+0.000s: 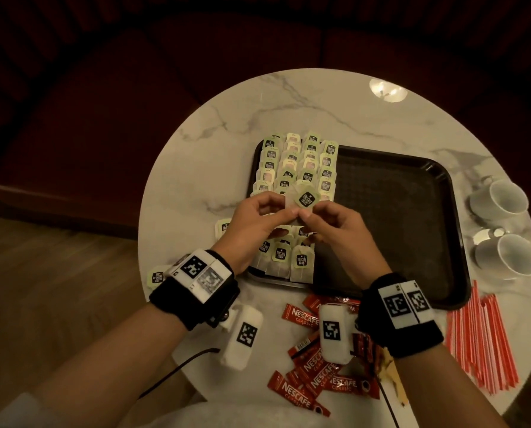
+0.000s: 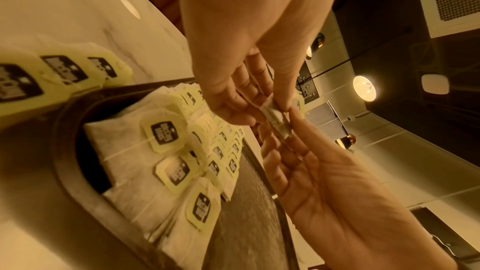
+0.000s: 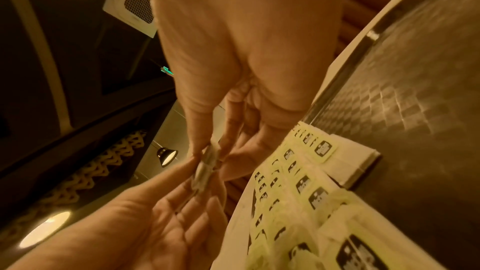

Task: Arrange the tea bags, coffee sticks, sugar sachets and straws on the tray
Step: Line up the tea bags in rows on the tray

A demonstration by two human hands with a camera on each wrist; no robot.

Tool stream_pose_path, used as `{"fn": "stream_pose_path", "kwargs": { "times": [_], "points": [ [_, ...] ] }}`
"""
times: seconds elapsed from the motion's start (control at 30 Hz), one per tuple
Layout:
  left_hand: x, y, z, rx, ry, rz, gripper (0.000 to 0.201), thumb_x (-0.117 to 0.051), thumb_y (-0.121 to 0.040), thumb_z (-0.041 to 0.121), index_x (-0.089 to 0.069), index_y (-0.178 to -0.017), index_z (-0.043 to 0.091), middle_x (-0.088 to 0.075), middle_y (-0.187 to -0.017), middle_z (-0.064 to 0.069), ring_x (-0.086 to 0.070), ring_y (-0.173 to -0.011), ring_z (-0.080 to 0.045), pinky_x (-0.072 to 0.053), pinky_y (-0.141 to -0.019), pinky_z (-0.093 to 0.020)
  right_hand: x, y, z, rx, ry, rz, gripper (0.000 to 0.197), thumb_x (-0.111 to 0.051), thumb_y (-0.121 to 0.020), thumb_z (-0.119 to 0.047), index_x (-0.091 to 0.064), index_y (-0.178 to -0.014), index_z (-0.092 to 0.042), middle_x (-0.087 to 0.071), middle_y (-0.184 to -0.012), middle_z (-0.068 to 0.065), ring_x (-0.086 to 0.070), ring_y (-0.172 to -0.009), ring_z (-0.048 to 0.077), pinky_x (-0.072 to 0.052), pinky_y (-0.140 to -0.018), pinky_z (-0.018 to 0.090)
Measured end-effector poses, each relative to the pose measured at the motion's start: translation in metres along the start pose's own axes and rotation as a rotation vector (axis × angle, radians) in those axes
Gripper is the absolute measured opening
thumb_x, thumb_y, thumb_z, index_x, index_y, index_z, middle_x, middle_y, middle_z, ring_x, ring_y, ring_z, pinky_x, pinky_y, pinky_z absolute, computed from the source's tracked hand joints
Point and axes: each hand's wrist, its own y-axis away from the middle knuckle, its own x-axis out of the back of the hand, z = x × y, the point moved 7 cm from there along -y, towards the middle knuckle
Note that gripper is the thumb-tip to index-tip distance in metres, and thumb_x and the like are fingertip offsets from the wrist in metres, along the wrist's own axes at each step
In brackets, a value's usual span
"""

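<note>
Together, the left hand (image 1: 252, 223) and right hand (image 1: 335, 230) pinch one tea bag (image 1: 304, 197) by its lower edge, thumbs and forefingers closed on it, above the tray (image 1: 412, 211). Rows of tea bags (image 1: 295, 162) fill the tray's left side; coffee sticks (image 1: 313, 375) and straws (image 1: 483, 338) lie on the table (image 1: 289, 100).

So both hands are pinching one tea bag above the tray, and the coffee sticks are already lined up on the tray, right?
Not quite. Both hands, left hand and right hand, do pinch one tea bag above the tray, but the head view shows the coffee sticks loose on the table.
</note>
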Motion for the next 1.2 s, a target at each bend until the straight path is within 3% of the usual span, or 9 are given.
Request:
{"fn": "stream_pose_path", "kwargs": {
  "times": [0.13, 0.27, 0.4, 0.5, 0.7, 0.83, 0.93, 1.07, 1.2],
  "points": [
    [-0.002, 0.003, -0.003, 0.011, 0.004, -0.025, 0.01, -0.068, -0.087, 0.015, -0.067, -0.096, 0.01, -0.073, -0.094, -0.007, -0.068, -0.084, -0.01, -0.056, -0.073, -0.024, 0.005, 0.002, 0.004, -0.006, -0.092, -0.006, 0.032, -0.07, -0.082, -0.022, -0.066, -0.103, 0.002, -0.073, -0.096, 0.009, -0.07, -0.089, 0.017, -0.057, -0.08, 0.026],
    [0.012, 0.004, -0.003, 0.001, -0.079, 0.02, 0.014, -0.068, -0.088, 0.018, -0.07, -0.1, 0.012, -0.073, -0.098, -0.007, -0.067, -0.086, -0.011, -0.055, -0.076, -0.026, 0.025, 0.001, 0.02, -0.065, -0.107, 0.099, 0.017, -0.063, -0.093, -0.013, -0.069, -0.107, -0.005, -0.075, -0.102, 0.006, -0.072, -0.095, 0.018, -0.057, -0.076, 0.023],
    [0.041, 0.006, -0.001, -0.02, -0.155, 0.097, 0.014, -0.066, -0.09, 0.016, -0.068, -0.104, 0.012, -0.073, -0.098, -0.007, -0.067, -0.084, -0.009, -0.054, -0.075, -0.025, 0.055, -0.006, 0.048, -0.138, 0.029, 0.271, 0.015, -0.063, -0.094, -0.015, -0.068, -0.109, -0.014, -0.073, -0.107, 0.003, -0.069, -0.103, 0.018, -0.055, -0.09, 0.032],
    [0.065, 0.012, 0.001, -0.047, -0.224, 0.163, 0.014, -0.063, -0.092, 0.014, -0.063, -0.106, 0.015, -0.071, -0.093, -0.004, -0.068, -0.078, -0.005, -0.055, -0.071, -0.022, 0.061, -0.008, 0.061, -0.165, 0.087, 0.316, 0.02, -0.066, -0.092, -0.012, -0.065, -0.112, -0.014, -0.07, -0.104, 0.005, -0.068, -0.098, 0.019, -0.056, -0.086, 0.031],
    [0.113, 0.028, -0.006, -0.088, -0.333, 0.289, 0.013, -0.063, -0.092, 0.012, -0.064, -0.105, 0.012, -0.068, -0.088, -0.001, -0.064, -0.068, 0.001, -0.051, -0.063, -0.015, 0.058, -0.01, 0.072, -0.16, 0.297, 0.329, 0.026, -0.071, -0.089, -0.016, -0.057, -0.109, -0.025, -0.066, -0.09, -0.005, -0.065, -0.089, 0.014, -0.056, -0.091, 0.045],
    [0.135, 0.04, -0.015, -0.101, -0.351, 0.35, 0.008, -0.063, -0.091, 0.011, -0.064, -0.093, 0.019, -0.068, -0.086, 0.0, -0.063, -0.065, 0.0, -0.048, -0.059, -0.015, 0.061, -0.007, 0.065, -0.129, 0.481, 0.387, 0.042, -0.077, -0.083, -0.021, -0.056, -0.12, -0.019, -0.06, -0.106, 0.002, -0.058, -0.085, 0.011, -0.054, -0.09, 0.039],
    [0.149, 0.049, -0.022, -0.12, -0.377, 0.377, 0.014, -0.064, -0.09, 0.008, -0.064, -0.089, 0.022, -0.067, -0.085, 0.0, -0.059, -0.072, -0.004, -0.046, -0.059, -0.01, 0.054, -0.004, 0.045, -0.015, 0.538, 0.437, 0.052, -0.079, -0.081, -0.025, -0.052, -0.125, -0.02, -0.051, -0.119, 0.002, -0.053, -0.103, 0.016, -0.047, -0.09, 0.03],
    [0.165, 0.062, -0.025, -0.177, -0.531, 0.361, 0.016, -0.065, -0.089, 0.006, -0.065, -0.087, 0.022, -0.065, -0.088, 0.002, -0.055, -0.079, -0.007, -0.046, -0.064, -0.01, 0.001, -0.007, 0.013, 0.161, 0.671, 0.257, 0.042, -0.073, -0.086, -0.029, -0.054, -0.123, -0.027, -0.049, -0.118, -0.005, -0.041, -0.112, 0.009, -0.038, -0.092, 0.023],
    [0.181, 0.071, -0.038, -0.149, -0.711, 0.344, 0.024, -0.068, -0.087, 0.011, -0.062, -0.088, 0.034, -0.062, -0.096, 0.005, -0.054, -0.092, -0.02, -0.049, -0.079, -0.031, -0.079, -0.006, 0.003, 0.315, 0.864, -0.096, 0.036, -0.073, -0.086, -0.033, -0.063, -0.118, -0.021, -0.055, -0.111, -0.003, -0.042, -0.107, 0.013, -0.037, -0.091, 0.022]
  ]
}}
